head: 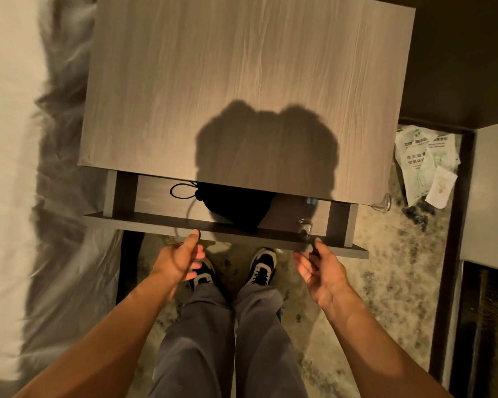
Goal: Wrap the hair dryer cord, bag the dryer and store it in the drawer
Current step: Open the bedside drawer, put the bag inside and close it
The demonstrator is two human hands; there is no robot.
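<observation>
A black drawstring bag (236, 206) lies inside the partly open drawer (156, 221) under the wooden nightstand top (242, 81). Its cord loop (181, 191) trails to the left. The dryer itself is hidden inside the bag. My left hand (181, 258) touches the drawer's front edge with its thumb on top and its fingers curled below. My right hand (318, 264) is at the front edge on the right, fingers spread, thumb against the panel. Neither hand holds anything.
A bed with white sheet (9, 139) and grey blanket (64, 196) lies on the left. Paper packets (426, 165) lie on the patterned carpet to the right. A clear knob (305, 225) sits on the drawer front. My feet (262, 265) stand below the drawer.
</observation>
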